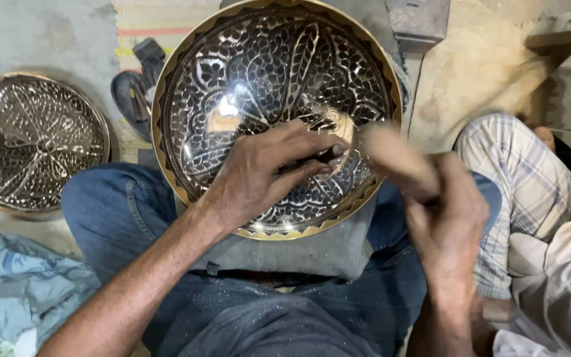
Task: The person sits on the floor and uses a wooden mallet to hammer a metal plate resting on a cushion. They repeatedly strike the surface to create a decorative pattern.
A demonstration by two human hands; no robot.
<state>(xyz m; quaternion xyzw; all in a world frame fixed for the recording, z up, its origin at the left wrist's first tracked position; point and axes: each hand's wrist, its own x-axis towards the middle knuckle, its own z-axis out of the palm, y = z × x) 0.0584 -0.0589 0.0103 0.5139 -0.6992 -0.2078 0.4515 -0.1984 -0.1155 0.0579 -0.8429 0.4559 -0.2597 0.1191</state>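
Brass engraved plate (pixel 269 73) propped on lap for steadiness; left hand (pixel 259 172) fingers pinch dark chisel (pixel 325 157) against plate; right hand (pixel 447 211) grips blurred wooden mallet (pixel 398 158).

Two engraved metal plates are here: one large plate (pixel 259 73) at twelve o'clock and a second plate (pixel 31 142) at nine o'clock. Two hands work: the left hand (pixel 266 168) holding one thin dark tool (pixel 325 157), and the right hand (pixel 447 218) holding one blurred wooden mallet (pixel 398 158). One dark sandal (pixel 137 82) lies at eleven o'clock.
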